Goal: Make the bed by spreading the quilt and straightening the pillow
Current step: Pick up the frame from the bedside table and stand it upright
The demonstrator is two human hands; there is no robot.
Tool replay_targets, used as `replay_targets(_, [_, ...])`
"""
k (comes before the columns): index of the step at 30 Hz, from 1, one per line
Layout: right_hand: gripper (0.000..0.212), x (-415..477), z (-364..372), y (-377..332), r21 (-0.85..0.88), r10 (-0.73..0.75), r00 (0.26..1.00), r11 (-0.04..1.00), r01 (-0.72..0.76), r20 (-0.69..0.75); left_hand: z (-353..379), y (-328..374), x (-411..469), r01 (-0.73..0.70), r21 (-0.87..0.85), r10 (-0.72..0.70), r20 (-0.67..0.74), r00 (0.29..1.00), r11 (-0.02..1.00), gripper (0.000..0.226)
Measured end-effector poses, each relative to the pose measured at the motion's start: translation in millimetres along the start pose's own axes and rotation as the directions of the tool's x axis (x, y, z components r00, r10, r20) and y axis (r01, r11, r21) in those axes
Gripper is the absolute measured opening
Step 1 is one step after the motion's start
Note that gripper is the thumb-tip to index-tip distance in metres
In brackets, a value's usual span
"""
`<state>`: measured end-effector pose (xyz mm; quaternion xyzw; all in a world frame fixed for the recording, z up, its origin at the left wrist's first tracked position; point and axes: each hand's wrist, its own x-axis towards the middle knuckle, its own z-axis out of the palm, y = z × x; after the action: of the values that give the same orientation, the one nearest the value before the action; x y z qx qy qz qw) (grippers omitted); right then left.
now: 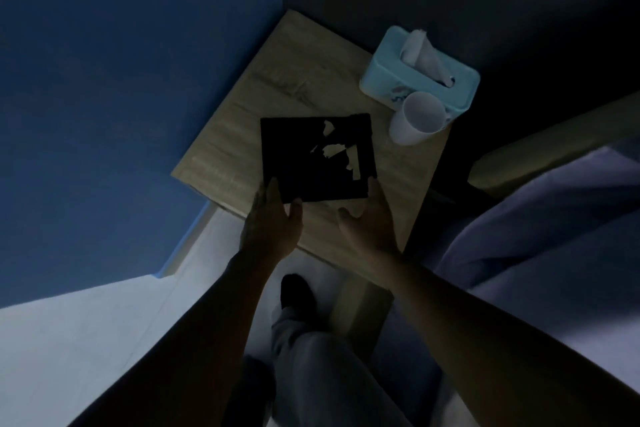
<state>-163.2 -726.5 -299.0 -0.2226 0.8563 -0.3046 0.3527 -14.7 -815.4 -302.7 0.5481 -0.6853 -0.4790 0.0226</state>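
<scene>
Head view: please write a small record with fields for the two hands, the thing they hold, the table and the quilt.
left hand: grips the near left corner of the dark flat square
right hand: holds its near right corner
dark flat square: over the wooden table; whether it rests there, unclear
on table: blue tissue box, white cup beside it
quilt: rumpled, at the right edge

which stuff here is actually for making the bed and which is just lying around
For the job: pale lilac quilt, bunched on the bed.
Just lying about: light blue plastic tissue box, white cup, black flat square gripped by the left hand, wooden bedside table.
</scene>
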Motion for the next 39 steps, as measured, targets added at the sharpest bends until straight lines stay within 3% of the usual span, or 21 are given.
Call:
replay_targets(6, [0.09, 10, 3, 9, 0.198, 0.023, 0.991, 0.98, 0.003, -0.133, 25, 2, -1, -0.014, -0.112, -0.01, -0.214, 0.977, 0.994, 0.068])
replay_targets(10, [0.078, 15, -14, 6, 0.297, 0.115, 0.986, 0.952, -0.074, -0.121, 25, 2, -3, 0.029, -0.197, -0.102, -0.374, 0.922, 0.98, 0.058])
replay_targets(14, [0.017, -11, -28, 33, 0.335, 0.141, 0.989, 0.934, -0.122, -0.033, 35, -1, -33, -0.038, -0.347, -0.152, -0.504, 0.85, 0.937, 0.044])
replay_targets(16, [0.0, -24, -33, 53, 0.378, 0.159, 0.987, 0.913, -0.154, 0.018, 42, 0, -53, -0.099, -0.356, -0.133, -0.573, 0.809, 0.929, 0.044])
replay_targets(20, [0.027, -48, -41, 79, 0.527, 0.19, 0.978, 0.825, -0.205, 0.084, 49, 12, -90, -0.163, -0.41, -0.139, -0.613, 0.778, 0.897, 0.062])
replay_targets(23, [0.012, -62, -44, 84, 0.658, 0.158, 0.979, 0.726, -0.201, 0.125, 47, 24, -109, -0.177, -0.5, -0.218, -0.633, 0.743, 0.848, 0.075])
replay_targets(25, [0.023, -71, -43, 79, 0.744, 0.138, 0.985, 0.647, -0.167, 0.101, 45, 32, -118, -0.206, -0.592, -0.293, -0.635, 0.715, 0.779, 0.071])
replay_targets(29, [0.025, -84, -36, 64, 0.848, 0.054, 0.996, 0.523, -0.088, 0.07, 41, 48, -125, -0.245, -0.779, -0.334, -0.5, 0.799, 0.577, 0.067])
replay_targets(31, [0.033, -90, -32, 59, 0.851, -0.019, 0.998, 0.524, -0.035, 0.053, 36, 57, -128, -0.242, -0.834, -0.329, -0.439, 0.836, 0.496, 0.051])
replay_targets(33, [0.036, -91, -30, 56, 0.828, -0.069, 0.997, 0.56, 0.024, 0.017, 29, 60, -127, -0.263, -0.825, -0.297, -0.449, 0.843, 0.501, 0.028])
replay_targets(36, [0.056, -90, -32, 54, 0.693, -0.143, 0.981, 0.695, 0.192, -0.128, 14, 63, -126, -0.324, -0.764, -0.214, -0.51, 0.833, 0.558, 0.021])
replay_targets(39, [0.053, -91, -42, 46, 0.435, -0.383, 0.862, 0.749, 0.5, -0.332, 0, 64, -126, -0.363, -0.672, -0.131, -0.566, 0.814, 0.646, 0.023])
